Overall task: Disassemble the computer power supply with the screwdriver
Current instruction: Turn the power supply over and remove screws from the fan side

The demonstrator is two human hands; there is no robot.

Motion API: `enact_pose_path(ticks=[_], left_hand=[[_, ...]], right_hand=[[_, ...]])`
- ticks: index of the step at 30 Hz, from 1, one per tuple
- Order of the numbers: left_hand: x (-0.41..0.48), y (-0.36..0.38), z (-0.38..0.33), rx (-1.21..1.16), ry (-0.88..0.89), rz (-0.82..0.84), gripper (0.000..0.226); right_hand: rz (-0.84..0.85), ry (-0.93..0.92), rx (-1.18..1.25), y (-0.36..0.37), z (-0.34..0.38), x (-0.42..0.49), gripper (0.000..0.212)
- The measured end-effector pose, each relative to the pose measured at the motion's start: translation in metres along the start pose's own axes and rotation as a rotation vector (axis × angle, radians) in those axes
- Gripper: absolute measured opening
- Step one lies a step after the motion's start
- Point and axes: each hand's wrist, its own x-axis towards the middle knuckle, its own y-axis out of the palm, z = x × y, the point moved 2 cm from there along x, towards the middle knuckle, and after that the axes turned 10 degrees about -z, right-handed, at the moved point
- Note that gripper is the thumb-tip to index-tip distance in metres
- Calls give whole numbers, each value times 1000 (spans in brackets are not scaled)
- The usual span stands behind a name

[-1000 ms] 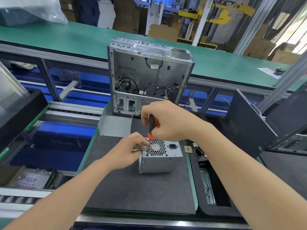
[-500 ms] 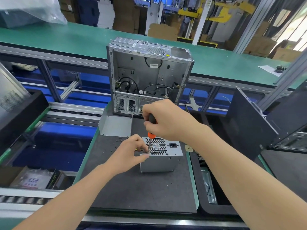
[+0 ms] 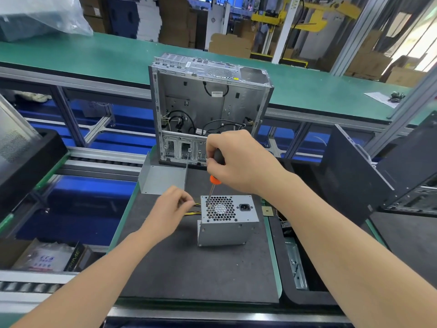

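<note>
The grey power supply (image 3: 227,230) stands on a black mat (image 3: 189,268), fan grille and power socket facing up. My right hand (image 3: 241,162) grips the black-and-orange screwdriver (image 3: 214,181) from above. Its tip rests at the near-left corner of the grille. My left hand (image 3: 170,209) hovers just left of the unit, beside the yellow cables (image 3: 195,213) coming out of its side. Its fingers are curled together and blurred, and I cannot see whether they pinch anything.
An open, gutted computer case (image 3: 208,107) stands upright behind the mat, with a loose grey metal panel (image 3: 163,179) leaning in front of it. A black case (image 3: 354,174) sits at the right. A black tray (image 3: 295,266) with a metal bracket lies right of the mat.
My left hand has pulled away leftward from the screwdriver tip and the unit's corner. My right hand stays on the screwdriver, with the shaft still at the grille's corner.
</note>
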Motion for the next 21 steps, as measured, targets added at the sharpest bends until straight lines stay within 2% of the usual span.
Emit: enact_pose_path(ticks=[3, 7, 12, 21], left_hand=[[0, -7, 37, 113, -174, -143, 12], [-8, -8, 78, 205, -293, -145, 12], [-6, 6, 97, 209, -359, -120, 12], [1, 17, 99, 224, -363, -58, 11]], right_hand=[[-12, 9, 14, 3, 0, 0, 9], [-17, 14, 42, 9, 0, -4, 9], [4, 49, 52, 15, -6, -9, 11], [-34, 100, 48, 6, -23, -16, 12]])
